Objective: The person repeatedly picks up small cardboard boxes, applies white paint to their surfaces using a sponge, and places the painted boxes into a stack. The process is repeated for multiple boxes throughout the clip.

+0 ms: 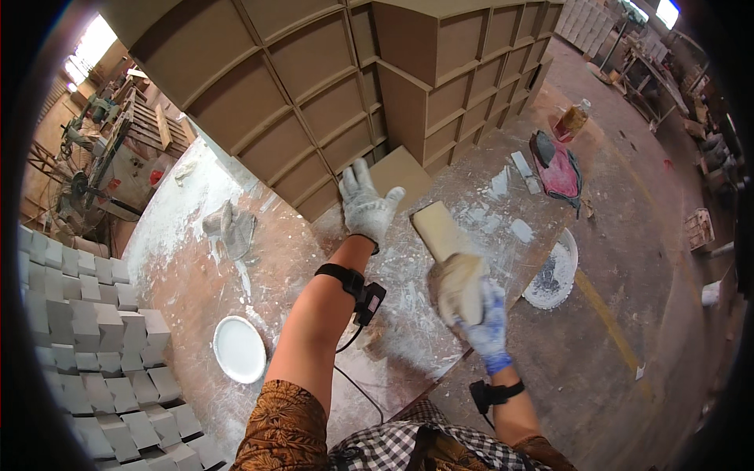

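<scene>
My left hand (pixel 367 206), in a whitish dusty work glove, is spread with its fingers against the lower part of a large brown board structure (pixel 306 118) divided into squares by raised strips. Under and beside its thumb lies a flat brown panel (pixel 402 179). My right hand (pixel 471 302), in a cream and blue glove, is closed at the near end of a flat tan rectangular block (pixel 438 229), low over the worktop. Motion blurs this hand, and its fingertips are partly hidden.
The worktop (pixel 290 267) carries white smears, a crumpled grey cloth (pixel 232 228), and a white round lid (pixel 239 349). To the right are a pink and dark cloth (pixel 559 173), a bottle (pixel 572 120) and a white basin (pixel 556 275). Grey blocks (pixel 98 322) stand stacked at left.
</scene>
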Motion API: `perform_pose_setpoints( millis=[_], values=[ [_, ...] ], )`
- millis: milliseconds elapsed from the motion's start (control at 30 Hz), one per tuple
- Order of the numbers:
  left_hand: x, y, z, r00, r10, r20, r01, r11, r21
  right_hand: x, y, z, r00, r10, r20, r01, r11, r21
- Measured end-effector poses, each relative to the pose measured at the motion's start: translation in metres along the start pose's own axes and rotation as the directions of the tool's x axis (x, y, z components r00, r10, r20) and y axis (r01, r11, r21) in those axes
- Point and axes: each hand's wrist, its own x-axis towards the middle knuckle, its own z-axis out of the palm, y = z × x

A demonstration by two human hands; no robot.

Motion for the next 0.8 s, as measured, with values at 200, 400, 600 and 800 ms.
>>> perform_pose_setpoints(
  millis=[200,400,600,800],
  values=[
    [0.029,0.024,-0.047,0.841,-0.005,0.541,-0.009,1.0,0.023,0.072,0.014,-0.049,0.966,-0.038,-0.256,-0.054,0.939,-0.34],
    [0.007,-0.021,-0.058,0.846,-0.021,0.532,0.115,0.983,-0.143,0.083,-0.01,-0.038,0.981,0.03,-0.194,-0.144,0.778,-0.611],
    [-0.121,-0.038,-0.166,0.903,0.036,0.429,0.333,0.571,-0.75,0.028,-0.104,0.006,0.858,-0.028,0.512,0.078,0.994,-0.076],
    [-0.3,-0.096,-0.259,0.715,-0.256,0.65,0.696,0.17,-0.698,-0.012,-0.14,0.123,0.815,-0.472,0.336,0.548,0.815,-0.187]
  ],
)
